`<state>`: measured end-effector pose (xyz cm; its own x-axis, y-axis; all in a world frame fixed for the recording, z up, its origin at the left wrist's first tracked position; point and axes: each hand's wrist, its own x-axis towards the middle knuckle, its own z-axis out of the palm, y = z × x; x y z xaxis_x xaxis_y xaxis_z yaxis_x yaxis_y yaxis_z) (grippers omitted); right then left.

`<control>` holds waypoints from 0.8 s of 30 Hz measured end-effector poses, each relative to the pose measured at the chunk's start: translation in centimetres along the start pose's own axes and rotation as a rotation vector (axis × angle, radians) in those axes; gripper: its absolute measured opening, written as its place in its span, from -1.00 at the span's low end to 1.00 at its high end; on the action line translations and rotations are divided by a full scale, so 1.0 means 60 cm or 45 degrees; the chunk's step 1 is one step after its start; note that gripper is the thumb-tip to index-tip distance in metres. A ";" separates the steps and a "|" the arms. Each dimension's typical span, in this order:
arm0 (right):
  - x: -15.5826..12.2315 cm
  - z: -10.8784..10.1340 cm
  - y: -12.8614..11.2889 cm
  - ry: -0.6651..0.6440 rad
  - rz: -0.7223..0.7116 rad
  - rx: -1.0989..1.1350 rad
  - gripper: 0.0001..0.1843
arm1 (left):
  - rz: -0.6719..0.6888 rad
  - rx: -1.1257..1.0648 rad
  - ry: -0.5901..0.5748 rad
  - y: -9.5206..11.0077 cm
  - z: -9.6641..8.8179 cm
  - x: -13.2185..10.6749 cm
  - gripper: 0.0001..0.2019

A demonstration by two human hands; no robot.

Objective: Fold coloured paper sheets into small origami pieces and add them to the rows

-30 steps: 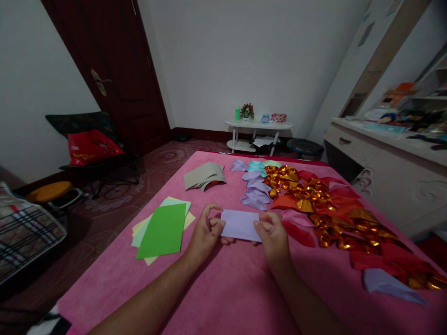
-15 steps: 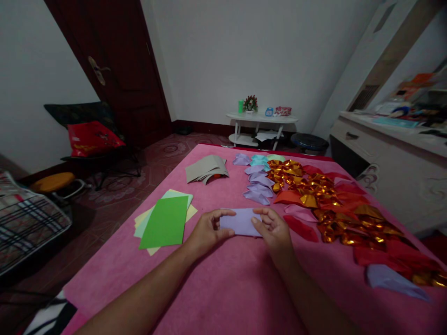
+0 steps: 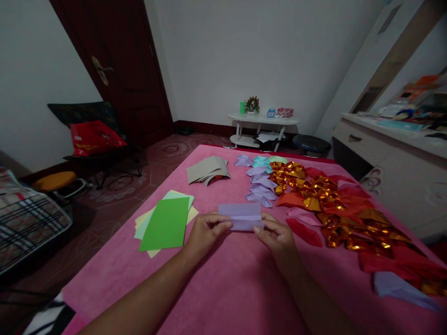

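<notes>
A purple sheet of paper (image 3: 240,210) with horizontal creases is held between both hands above the pink table cover (image 3: 223,284). My left hand (image 3: 208,231) pinches its left edge between thumb and fingers. On the other side, my right hand (image 3: 277,236) pinches the right edge, thumb in front. Left of my hands lies a green sheet (image 3: 166,223) over pale yellow and mint sheets. Just beyond the right hand are folded purple paper pieces (image 3: 260,193) and a folded pink piece (image 3: 303,216).
Grey sheets (image 3: 209,168) lie fanned farther back. Shiny gold folded papers (image 3: 289,172) and red folded ones (image 3: 303,231) spread over the table's right side. Beyond stand a small white table (image 3: 263,119) and a dark round stool (image 3: 312,143); a dresser (image 3: 387,158) is at the right.
The purple paper was a flat folded rectangle; now it is partly unfolded, with its upper part standing above a crease. Both hands have kept their pinch and sit slightly lower along its sides.
</notes>
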<state>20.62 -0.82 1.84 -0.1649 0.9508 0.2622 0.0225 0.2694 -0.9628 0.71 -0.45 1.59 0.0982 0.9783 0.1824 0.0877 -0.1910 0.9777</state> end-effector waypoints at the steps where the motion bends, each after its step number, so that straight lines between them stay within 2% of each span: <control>1: 0.000 0.000 -0.002 -0.003 -0.001 0.011 -0.82 | 0.025 0.027 0.006 0.001 -0.001 0.000 -0.87; 6: -0.002 0.003 -0.006 0.040 0.012 -0.009 -0.74 | 0.039 0.106 0.015 0.006 -0.001 -0.002 -0.85; 11: -0.001 0.003 -0.008 0.102 0.037 -0.119 -0.58 | 0.052 0.191 0.013 0.011 -0.002 -0.003 -0.72; 16: -0.002 0.001 -0.011 0.176 0.063 -0.073 -0.66 | 0.075 0.207 -0.031 0.019 -0.002 -0.005 -0.63; 24: 0.001 0.000 0.003 0.309 0.200 0.237 -0.75 | -0.036 0.037 -0.056 0.005 0.002 -0.005 -0.70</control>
<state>20.62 -0.74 1.70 0.0666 0.9931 0.0963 -0.1549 0.1056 -0.9823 0.79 -0.81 1.80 0.1388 0.9791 0.1490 0.1195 -0.1659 0.9789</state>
